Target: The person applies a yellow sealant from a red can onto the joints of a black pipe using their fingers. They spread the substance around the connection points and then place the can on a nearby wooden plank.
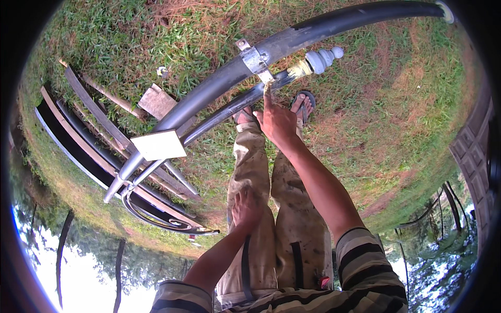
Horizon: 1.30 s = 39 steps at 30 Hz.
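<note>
A thick dark grey pipe (209,91) curves across the grass in front of me. Round it sits a silver metal clamp (254,60), with a bolt tab on the far side and another tab reaching the thinner dark pole (224,110). A grey ribbed finial (323,59) caps the pole's right end, beside a yellowish patch. My right hand (279,121) stretches its index finger to the clamp's near tab, the other fingers curled, holding nothing. My left hand (247,209) lies flat on my left trouser leg, its fingers apart.
A white rectangular plate (159,145) covers the pipes at left. Past it lie wooden planks (96,104), a flat board (157,101) and a long dark trough (68,138). My sandalled feet (302,104) stand close to the pole. A panelled structure (472,141) rises at right.
</note>
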{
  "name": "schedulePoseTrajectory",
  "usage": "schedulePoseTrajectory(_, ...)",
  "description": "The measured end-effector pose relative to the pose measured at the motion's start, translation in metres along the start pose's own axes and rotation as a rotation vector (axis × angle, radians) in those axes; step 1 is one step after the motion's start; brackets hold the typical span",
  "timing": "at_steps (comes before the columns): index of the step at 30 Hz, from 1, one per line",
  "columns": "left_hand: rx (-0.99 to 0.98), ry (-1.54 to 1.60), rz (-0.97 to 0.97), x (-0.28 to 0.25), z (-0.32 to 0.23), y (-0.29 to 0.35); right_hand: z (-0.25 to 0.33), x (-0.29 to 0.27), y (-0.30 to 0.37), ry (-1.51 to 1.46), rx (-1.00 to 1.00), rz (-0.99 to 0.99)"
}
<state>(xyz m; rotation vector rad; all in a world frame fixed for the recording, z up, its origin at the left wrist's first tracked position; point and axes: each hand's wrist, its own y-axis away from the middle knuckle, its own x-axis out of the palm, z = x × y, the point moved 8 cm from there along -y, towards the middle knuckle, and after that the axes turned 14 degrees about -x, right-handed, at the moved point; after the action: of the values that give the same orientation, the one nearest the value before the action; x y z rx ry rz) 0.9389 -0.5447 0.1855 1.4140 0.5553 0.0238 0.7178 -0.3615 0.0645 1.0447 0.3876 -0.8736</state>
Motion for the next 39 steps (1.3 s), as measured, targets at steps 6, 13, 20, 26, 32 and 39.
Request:
schedulePoseTrajectory(6, -0.019, -0.015, -0.005, 0.001, 0.0, -0.003, -0.01, -0.004, -0.005, -0.05, 0.106, -0.049)
schedulePoseTrajectory(13, -0.012, -0.018, -0.019, 0.0, 0.001, 0.0, -0.008, 0.013, -0.004, -0.336, 0.154, -0.04)
schedulePoseTrajectory(20, -0.042, -0.014, 0.019, 0.006, 0.003, -0.005, -0.097, 0.039, 0.015, -1.42, 0.379, -0.466)
schedulePoseTrajectory(26, -0.039, -0.024, 0.013, 0.004, 0.005, -0.003, -0.055, 0.015, -0.002, -0.487, 0.109, -0.255)
schedulePoseTrajectory(32, -0.071, -0.036, 0.031, 0.006, 0.007, -0.004, -0.007, -0.005, -0.008, 0.026, -0.013, -0.015)
schedulePoseTrajectory(39, -0.053, -0.006, 0.017, 0.01, 0.01, -0.006, 0.003, 0.012, -0.007, -0.103, 0.122, 0.075)
